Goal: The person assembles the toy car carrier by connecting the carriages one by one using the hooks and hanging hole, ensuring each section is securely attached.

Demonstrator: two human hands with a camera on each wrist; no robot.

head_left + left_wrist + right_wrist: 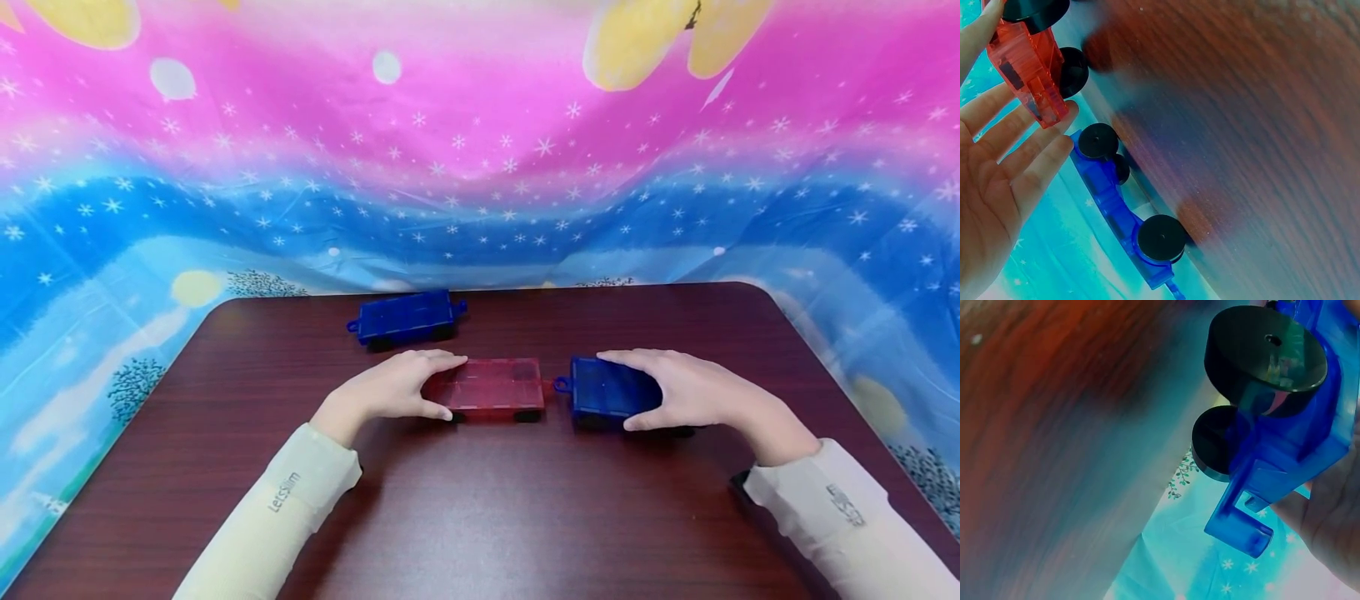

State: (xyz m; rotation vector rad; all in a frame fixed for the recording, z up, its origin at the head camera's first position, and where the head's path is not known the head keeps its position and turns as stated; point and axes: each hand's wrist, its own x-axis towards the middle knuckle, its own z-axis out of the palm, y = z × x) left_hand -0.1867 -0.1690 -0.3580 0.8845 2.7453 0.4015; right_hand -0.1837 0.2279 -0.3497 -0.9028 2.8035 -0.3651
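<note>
In the head view a translucent red toy wagon (495,387) stands on black wheels mid-table. My left hand (397,383) holds its left end, thumb on the near side and fingers on the far side. To its right is a translucent blue toy wagon (603,387), gripped at its right end by my right hand (693,392). The blue wagon's ring coupling (562,384) overlaps the red wagon's small hook in this view. Big black wheels (1266,359) and a blue end peg (1241,531) show in the right wrist view.
A second blue wagon (408,318) stands farther back on the left, its ring to the left and hook to the right. The dark wood table (480,517) ends at a patterned cloth backdrop (480,167) behind and at both sides.
</note>
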